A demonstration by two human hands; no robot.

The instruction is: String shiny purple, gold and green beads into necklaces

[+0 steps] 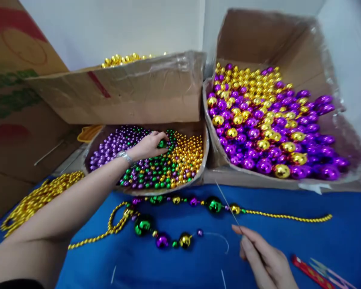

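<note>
My left hand [149,145] reaches into a low cardboard box [198,176] of small purple, green and gold beads, fingers closed around a green bead [161,143]. My right hand [266,259] rests on the blue cloth at the lower right, pinching a thin needle [227,202] that points up and to the left. A partly strung necklace [180,218] lies on the cloth between the hands, with large green, purple and gold balls and thin gold bead strands. A clear thread [219,237] curls from its loose end.
A big cardboard box [315,180] of large purple and gold balls stands at the right. Another box [123,96] with gold beads sits behind the low one. A pile of gold bead strands [36,200] lies at the left. A red tool [311,273] lies at the lower right.
</note>
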